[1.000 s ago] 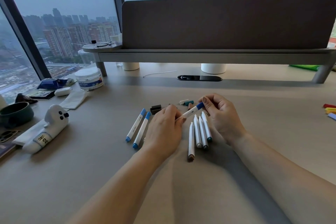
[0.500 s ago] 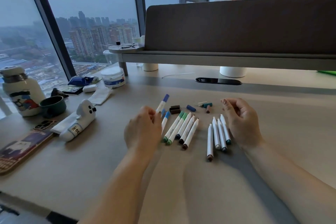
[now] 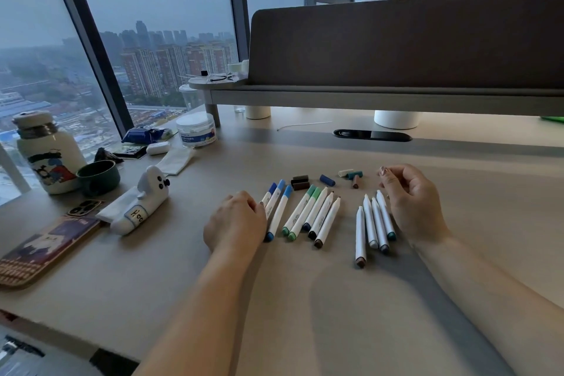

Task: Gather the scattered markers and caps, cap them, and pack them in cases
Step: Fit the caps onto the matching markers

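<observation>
Three blue-capped markers (image 3: 279, 207) lie side by side on the desk (image 3: 305, 299). My left hand (image 3: 235, 220) has its curled fingertips on the leftmost of them. Right of these lie two green-capped markers (image 3: 300, 212) and three uncapped ones (image 3: 326, 220). Further right, several uncapped white markers (image 3: 374, 223) lie in a row against my right hand (image 3: 412, 201), which is loosely curled and holds nothing. Loose caps sit behind the markers: dark ones (image 3: 300, 182), a blue one (image 3: 327, 180), a white one (image 3: 345, 173), a teal one (image 3: 356, 175) and a brown one (image 3: 355, 184).
A white bear-shaped pencil case (image 3: 139, 204) lies at the left, with a phone (image 3: 85, 207), a patterned flat case (image 3: 45, 250), a green cup (image 3: 99, 175) and a bottle (image 3: 45, 152) beyond it. A raised shelf (image 3: 366, 98) and a partition stand at the back, a person behind them.
My left hand carried the newly capped blue marker to the left and brought it down beside the other blue-capped ones. My right hand let go and stayed by the uncapped row.
</observation>
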Tool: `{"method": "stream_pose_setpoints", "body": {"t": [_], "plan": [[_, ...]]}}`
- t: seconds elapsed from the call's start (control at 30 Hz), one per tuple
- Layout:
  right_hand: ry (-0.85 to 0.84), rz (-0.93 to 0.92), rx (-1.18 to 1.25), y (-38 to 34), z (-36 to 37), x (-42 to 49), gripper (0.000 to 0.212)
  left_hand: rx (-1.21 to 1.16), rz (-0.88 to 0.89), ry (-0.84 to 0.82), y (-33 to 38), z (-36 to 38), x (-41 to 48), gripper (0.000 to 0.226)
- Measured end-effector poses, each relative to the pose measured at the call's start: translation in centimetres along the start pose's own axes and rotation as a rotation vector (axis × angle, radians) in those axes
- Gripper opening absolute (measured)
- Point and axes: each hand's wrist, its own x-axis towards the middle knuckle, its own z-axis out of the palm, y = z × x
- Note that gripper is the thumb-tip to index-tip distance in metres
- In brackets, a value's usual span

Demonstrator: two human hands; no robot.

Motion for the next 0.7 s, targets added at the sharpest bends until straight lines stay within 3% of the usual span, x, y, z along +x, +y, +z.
{"method": "stream_pose_setpoints", "body": {"t": [0.17,0.37,0.53,0.7], "plan": [[0.04,0.038,-0.01,0.5,-0.2,0.9,0.012,-0.076,0.008,0.036,0.0,0.2,0.4,0.023],[0.05,0.157,-0.028,1.3,-0.8,2.5,0.014,-0.207,0.196,0.084,1.7,0.6,0.4,0.017],[-0.164,0.13,-0.213,1.0,-0.1,4.2,0.002,-0.253,0.316,0.023,4.1,0.8,0.8,0.016],[-0.374,0.082,-0.484,1.0,3.2,6.0,0.014,-0.307,0.324,0.006,5.0,1.6,0.6,0.013]]}}
